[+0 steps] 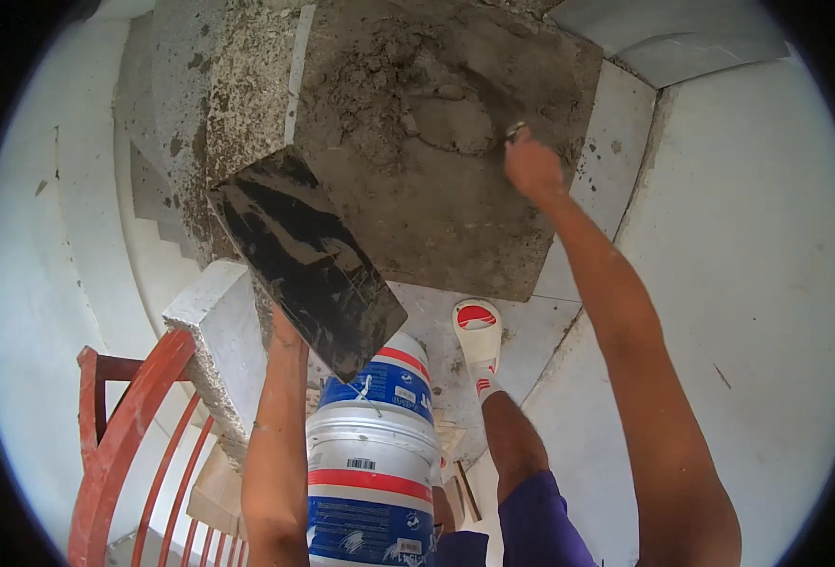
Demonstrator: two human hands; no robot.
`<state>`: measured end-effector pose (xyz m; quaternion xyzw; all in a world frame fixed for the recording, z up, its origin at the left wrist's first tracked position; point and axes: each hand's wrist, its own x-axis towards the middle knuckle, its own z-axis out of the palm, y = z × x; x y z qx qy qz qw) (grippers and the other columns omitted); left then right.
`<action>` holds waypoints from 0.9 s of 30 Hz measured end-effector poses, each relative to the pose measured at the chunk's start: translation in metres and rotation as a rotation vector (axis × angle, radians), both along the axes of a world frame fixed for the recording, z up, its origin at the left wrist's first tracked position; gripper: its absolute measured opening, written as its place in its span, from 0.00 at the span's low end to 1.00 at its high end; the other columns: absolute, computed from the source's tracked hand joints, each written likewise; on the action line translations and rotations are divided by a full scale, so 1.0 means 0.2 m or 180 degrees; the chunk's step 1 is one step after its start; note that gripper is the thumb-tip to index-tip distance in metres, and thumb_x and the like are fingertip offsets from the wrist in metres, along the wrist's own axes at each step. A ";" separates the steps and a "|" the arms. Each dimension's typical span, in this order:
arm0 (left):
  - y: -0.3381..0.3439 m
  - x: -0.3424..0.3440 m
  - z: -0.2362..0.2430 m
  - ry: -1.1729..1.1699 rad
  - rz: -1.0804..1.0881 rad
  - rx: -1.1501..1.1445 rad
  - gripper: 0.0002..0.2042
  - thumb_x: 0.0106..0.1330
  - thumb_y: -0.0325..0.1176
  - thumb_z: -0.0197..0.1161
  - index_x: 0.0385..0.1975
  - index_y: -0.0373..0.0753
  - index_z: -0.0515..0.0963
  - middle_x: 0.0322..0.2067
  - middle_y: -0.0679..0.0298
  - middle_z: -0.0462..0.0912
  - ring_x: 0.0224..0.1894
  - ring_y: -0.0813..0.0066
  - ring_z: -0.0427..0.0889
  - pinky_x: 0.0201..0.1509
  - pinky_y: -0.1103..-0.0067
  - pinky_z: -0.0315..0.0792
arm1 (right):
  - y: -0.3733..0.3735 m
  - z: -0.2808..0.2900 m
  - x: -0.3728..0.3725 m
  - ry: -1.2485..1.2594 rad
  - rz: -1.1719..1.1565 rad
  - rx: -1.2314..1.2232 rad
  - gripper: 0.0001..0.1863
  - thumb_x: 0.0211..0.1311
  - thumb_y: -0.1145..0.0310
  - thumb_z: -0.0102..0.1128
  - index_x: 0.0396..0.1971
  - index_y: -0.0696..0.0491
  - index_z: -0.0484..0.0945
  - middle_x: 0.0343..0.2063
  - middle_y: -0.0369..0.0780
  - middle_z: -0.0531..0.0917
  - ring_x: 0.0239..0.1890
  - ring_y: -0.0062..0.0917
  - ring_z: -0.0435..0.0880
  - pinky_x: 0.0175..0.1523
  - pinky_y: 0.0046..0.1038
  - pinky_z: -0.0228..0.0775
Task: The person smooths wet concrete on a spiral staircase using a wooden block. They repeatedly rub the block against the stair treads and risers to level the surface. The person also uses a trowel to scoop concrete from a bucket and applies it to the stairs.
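Observation:
My left hand (287, 329) holds up a flat black rectangular plastering hawk (309, 260) smeared with grey mortar. The board hides most of that hand's fingers. At the right, my right hand (536, 170) is closed around the handle of a trowel (495, 97), whose dark blade lies over the grey wet mortar (436, 231). The mortar covers a wide patch of floor, lumpy and raised at the far left and flatter toward me. A smooth rounded mound of it (453, 123) sits just left of the trowel.
Two white buckets (370, 444) with blue and red bands stand below the hawk. A foot in a white slipper (477, 326) rests on pale tile near the mortar's edge. A red railing (134, 435) and a low pillar (205, 302) stand left; a white wall (748, 283) rises right.

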<state>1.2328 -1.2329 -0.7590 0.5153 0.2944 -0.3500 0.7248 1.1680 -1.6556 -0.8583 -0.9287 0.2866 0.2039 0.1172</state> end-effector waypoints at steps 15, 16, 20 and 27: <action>-0.10 0.09 0.05 -0.0050 0.0136 -0.0117 0.18 0.72 0.40 0.51 0.55 0.35 0.71 0.47 0.58 0.79 0.48 0.65 0.78 0.51 0.72 0.76 | 0.43 -0.11 -0.09 -0.0410 -0.2466 0.3585 0.20 0.70 0.53 0.48 0.30 0.57 0.72 0.20 0.39 0.74 0.15 0.22 0.68 0.21 0.29 0.61; -0.13 0.11 0.06 0.0148 0.0160 -0.0462 0.18 0.72 0.40 0.51 0.56 0.35 0.71 0.48 0.58 0.79 0.48 0.64 0.78 0.51 0.71 0.76 | 0.43 -0.07 -0.05 -0.0239 -0.2639 0.4060 0.20 0.70 0.53 0.47 0.30 0.56 0.72 0.19 0.39 0.74 0.14 0.21 0.67 0.20 0.28 0.60; -0.30 0.10 0.05 -0.0366 0.0031 -0.0110 0.20 0.72 0.42 0.52 0.57 0.36 0.70 0.49 0.59 0.78 0.48 0.63 0.78 0.53 0.70 0.75 | 0.27 0.16 0.09 -0.0243 -0.2563 0.5092 0.20 0.70 0.54 0.46 0.29 0.57 0.71 0.16 0.39 0.75 0.10 0.21 0.67 0.17 0.25 0.59; -0.51 0.00 0.07 -0.0063 0.0720 -0.1563 0.22 0.71 0.44 0.53 0.58 0.37 0.69 0.52 0.59 0.77 0.52 0.62 0.76 0.57 0.70 0.73 | 0.57 1.33 -0.07 -0.1558 -0.0563 0.2991 0.15 0.67 0.61 0.47 0.35 0.61 0.69 0.15 0.48 0.73 0.16 0.43 0.73 0.23 0.40 0.64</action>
